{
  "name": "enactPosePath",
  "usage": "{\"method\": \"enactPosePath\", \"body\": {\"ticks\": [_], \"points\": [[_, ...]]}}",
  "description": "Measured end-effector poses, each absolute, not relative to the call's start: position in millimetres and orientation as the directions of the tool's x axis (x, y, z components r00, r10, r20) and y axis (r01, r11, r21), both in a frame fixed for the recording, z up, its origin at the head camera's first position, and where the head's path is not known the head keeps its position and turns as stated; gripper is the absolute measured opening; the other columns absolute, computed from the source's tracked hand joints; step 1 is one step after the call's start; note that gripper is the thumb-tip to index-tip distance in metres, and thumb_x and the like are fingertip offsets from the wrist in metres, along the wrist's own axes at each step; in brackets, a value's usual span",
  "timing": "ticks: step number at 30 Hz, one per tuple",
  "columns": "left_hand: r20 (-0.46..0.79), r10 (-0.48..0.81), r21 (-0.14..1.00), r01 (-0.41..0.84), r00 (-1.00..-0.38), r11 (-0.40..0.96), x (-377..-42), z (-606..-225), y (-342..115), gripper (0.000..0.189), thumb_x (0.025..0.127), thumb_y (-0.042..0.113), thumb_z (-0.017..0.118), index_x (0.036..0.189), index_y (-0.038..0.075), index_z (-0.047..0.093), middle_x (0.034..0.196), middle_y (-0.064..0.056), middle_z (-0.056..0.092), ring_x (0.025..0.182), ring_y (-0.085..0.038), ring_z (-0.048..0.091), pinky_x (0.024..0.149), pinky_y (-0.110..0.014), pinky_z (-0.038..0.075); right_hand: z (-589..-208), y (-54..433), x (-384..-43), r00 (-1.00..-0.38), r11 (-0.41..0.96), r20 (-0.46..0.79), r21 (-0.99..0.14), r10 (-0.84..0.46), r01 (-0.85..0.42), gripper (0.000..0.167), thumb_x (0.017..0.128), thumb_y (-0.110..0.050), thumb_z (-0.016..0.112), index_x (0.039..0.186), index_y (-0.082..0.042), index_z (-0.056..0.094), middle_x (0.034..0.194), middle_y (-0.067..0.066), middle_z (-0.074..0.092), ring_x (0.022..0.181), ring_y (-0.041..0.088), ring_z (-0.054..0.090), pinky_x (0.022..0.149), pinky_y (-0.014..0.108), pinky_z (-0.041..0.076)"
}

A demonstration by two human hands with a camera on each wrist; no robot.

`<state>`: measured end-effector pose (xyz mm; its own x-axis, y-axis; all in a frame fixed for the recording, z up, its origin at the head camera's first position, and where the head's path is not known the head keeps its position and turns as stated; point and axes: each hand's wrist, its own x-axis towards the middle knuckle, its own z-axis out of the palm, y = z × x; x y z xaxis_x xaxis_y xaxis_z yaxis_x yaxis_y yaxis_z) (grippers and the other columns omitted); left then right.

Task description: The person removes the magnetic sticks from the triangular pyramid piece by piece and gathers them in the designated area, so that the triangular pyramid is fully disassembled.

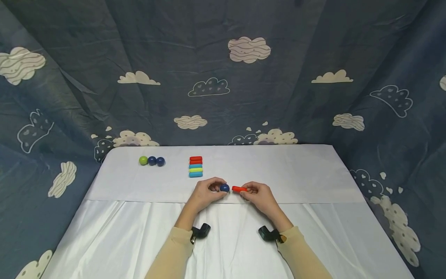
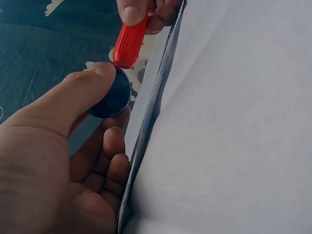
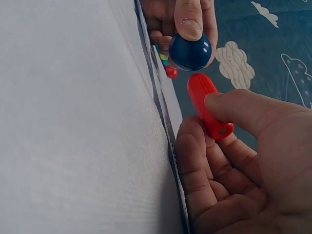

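Between thumb and fingers, my left hand (image 1: 206,193) pinches a dark blue ball (image 1: 224,188), shiny in the right wrist view. Facing it, my right hand (image 1: 259,195) pinches a short red plastic rod (image 1: 239,189) with grooved sides. In the right wrist view the rod's near end shows a small hole, and its rounded far end points at the ball with a narrow gap between them. Both hands are held close together over the middle of the white table, and the ball and rod are roughly level.
At the back left of the white table (image 1: 278,170) a green ball (image 1: 143,160) and two dark blue balls (image 1: 156,161) sit in a row. Several red, blue and yellow-green rods (image 1: 196,166) lie stacked side by side beyond my left hand. A cloud-patterned dark curtain (image 1: 223,108) hangs behind.
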<state>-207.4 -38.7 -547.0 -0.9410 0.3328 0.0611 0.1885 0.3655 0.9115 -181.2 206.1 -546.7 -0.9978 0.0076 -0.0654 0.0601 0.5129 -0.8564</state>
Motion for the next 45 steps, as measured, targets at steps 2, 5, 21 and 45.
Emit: {"method": "enactPosePath", "body": {"ticks": [2, 5, 21, 45], "points": [[0.062, 0.33, 0.912, 0.188, -0.942, 0.366, -208, -548, -39, 0.028, 0.089, 0.023, 0.087, 0.116, 0.024, 0.078, 0.09, 0.003, 0.069, 0.084, -0.015, 0.06, 0.077, -0.027, 0.05, -547, 206, -181, -0.998, 0.51, -0.068, -0.858, 0.004, 0.061, 0.02, 0.092, -0.017, 0.083, 0.107, -0.005, 0.078, 0.088, 0.005, 0.074, 0.076, 0.015, 0.059, 0.063, 0.021, 0.047], [0.055, 0.318, 0.915, 0.176, -0.947, 0.364, -209, -547, -39, 0.029, 0.089, 0.023, 0.087, 0.116, 0.025, 0.078, 0.09, 0.003, 0.069, 0.084, -0.015, 0.06, 0.077, -0.027, 0.05, -546, 207, -182, -0.997, 0.51, -0.071, -0.858, 0.006, 0.064, 0.02, 0.093, -0.017, 0.082, 0.107, -0.005, 0.078, 0.088, 0.005, 0.073, 0.075, 0.014, 0.057, 0.063, 0.021, 0.046], [0.091, 0.127, 0.93, 0.13, -0.988, 0.345, -215, -525, -74, 0.034, 0.086, 0.025, 0.09, 0.118, 0.023, 0.079, 0.103, -0.001, 0.074, 0.094, -0.015, 0.064, 0.085, -0.026, 0.053, -548, 207, -181, -0.996, 0.487, -0.086, -0.87, -0.007, 0.072, 0.019, 0.093, -0.019, 0.082, 0.107, -0.007, 0.077, 0.087, 0.004, 0.072, 0.076, 0.013, 0.057, 0.065, 0.022, 0.046], [0.092, -0.428, 0.925, -0.081, -0.899, 0.371, -241, -520, -185, 0.04, 0.094, 0.023, 0.081, 0.129, 0.006, 0.072, 0.112, -0.014, 0.07, 0.093, -0.008, 0.056, 0.076, -0.009, 0.041, -546, 207, -180, -0.997, 0.473, -0.082, -0.878, -0.002, 0.071, 0.018, 0.092, -0.016, 0.082, 0.106, -0.005, 0.077, 0.084, 0.004, 0.069, 0.073, 0.015, 0.053, 0.061, 0.022, 0.042]]}}
